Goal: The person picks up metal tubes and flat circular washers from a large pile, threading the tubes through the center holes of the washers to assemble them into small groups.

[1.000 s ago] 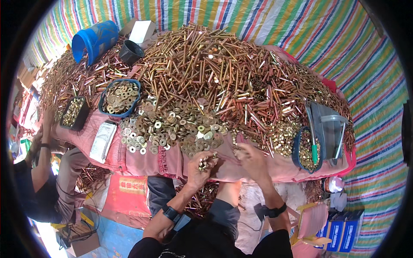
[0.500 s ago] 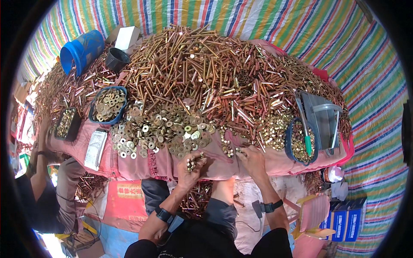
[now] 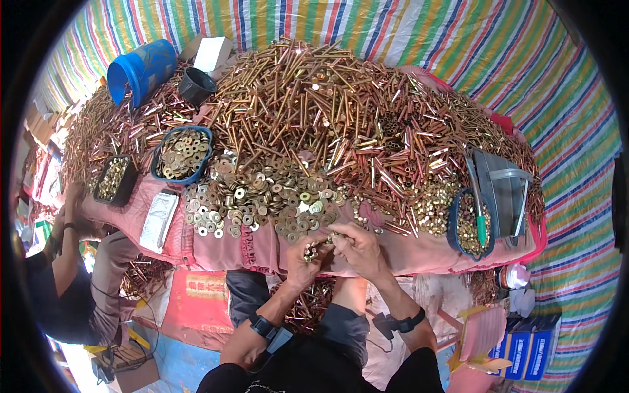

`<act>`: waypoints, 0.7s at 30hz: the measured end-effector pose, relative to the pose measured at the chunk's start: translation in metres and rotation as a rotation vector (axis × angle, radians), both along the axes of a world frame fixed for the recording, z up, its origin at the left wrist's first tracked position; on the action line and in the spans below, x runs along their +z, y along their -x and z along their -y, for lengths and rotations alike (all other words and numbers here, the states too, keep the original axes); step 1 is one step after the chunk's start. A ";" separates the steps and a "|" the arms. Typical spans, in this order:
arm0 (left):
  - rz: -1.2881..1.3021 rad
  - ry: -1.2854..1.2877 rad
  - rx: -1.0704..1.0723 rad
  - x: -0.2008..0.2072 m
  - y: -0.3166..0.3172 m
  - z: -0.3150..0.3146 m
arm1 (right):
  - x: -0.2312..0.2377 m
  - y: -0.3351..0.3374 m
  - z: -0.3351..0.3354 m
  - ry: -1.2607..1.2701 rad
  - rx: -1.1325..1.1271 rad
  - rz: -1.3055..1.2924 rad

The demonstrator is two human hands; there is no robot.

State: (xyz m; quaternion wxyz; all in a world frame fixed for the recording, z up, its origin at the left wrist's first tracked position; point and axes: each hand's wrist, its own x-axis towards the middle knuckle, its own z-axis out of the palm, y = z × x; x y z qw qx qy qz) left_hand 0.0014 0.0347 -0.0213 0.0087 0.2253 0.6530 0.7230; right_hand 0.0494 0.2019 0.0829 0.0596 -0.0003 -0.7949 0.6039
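Observation:
My left hand (image 3: pixel 304 263) is closed around a bunch of brassy bolts (image 3: pixel 310 251), their ends poking out between thumb and fingers. Right beside it, my right hand (image 3: pixel 357 250) is pinched at the bunch; the fingers mostly hide the small piece at its tips. Both hands are over the near edge of a pink cloth (image 3: pixel 216 252). Just beyond them lie a spread of flat washers (image 3: pixel 262 196) and a few small nuts (image 3: pixel 359 213). More nuts (image 3: pixel 438 203) are heaped to the right, beside a blue tub of nuts (image 3: pixel 469 226) with a green-handled tool (image 3: pixel 481 230) in it.
A large heap of long bolts and sleeves (image 3: pixel 314 98) fills the back. At left are a blue tub of washers (image 3: pixel 181 154), a black tray of nuts (image 3: pixel 114 180), a silver packet (image 3: pixel 159 221) and a blue bucket (image 3: pixel 141 72). A grey scoop (image 3: pixel 495 193) lies right. Another person's arm (image 3: pixel 69 216) reaches in at far left.
My right hand has moved left from the loose nuts to meet my left hand. My left hand still holds the bolts. The whole view has shifted slightly.

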 end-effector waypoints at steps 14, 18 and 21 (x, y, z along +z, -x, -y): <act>-0.011 0.072 0.002 0.009 0.001 0.003 | 0.015 0.002 0.018 -0.493 -0.100 -0.264; 0.015 0.055 0.000 0.007 0.001 0.002 | 0.012 0.003 0.023 -0.429 -0.173 -0.311; 0.016 0.075 -0.006 0.005 0.003 0.002 | 0.011 0.000 0.026 -0.277 -0.225 -0.200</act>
